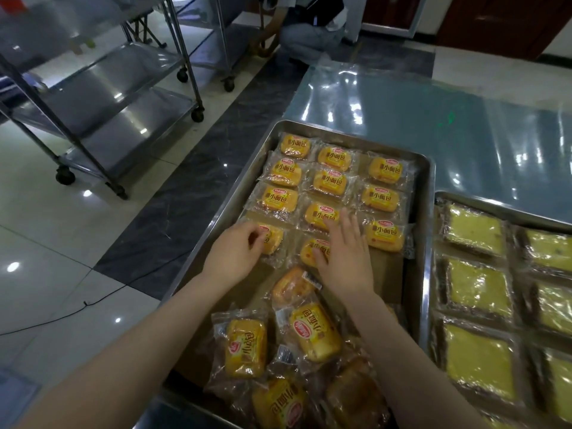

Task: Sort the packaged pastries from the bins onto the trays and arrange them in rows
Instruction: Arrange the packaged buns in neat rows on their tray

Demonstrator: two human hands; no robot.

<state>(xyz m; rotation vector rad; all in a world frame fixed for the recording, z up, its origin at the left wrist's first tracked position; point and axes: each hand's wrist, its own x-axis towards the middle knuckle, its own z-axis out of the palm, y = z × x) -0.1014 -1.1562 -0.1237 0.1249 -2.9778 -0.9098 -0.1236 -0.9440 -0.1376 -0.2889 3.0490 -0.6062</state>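
Mostly steel: film-covered table (464, 134), wheeled racks (108, 97) far left, tiled floor (46, 227). Left hand (235, 252) pinches a pastry pack (274, 239) on the tray (240, 187); right hand (346, 258) flat, fingers straight, on neighbouring pack (309, 252). Right tray (495, 208) cut off.

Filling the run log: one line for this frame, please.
phase: arranging rows | left hand: pinches left-column packet | right hand: flat on middle-column packet | tray: three columns | loose packets: piled near end

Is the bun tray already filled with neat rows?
No: the bun tray shows bare liner beside the right hand, and loose packets lie jumbled nearer.
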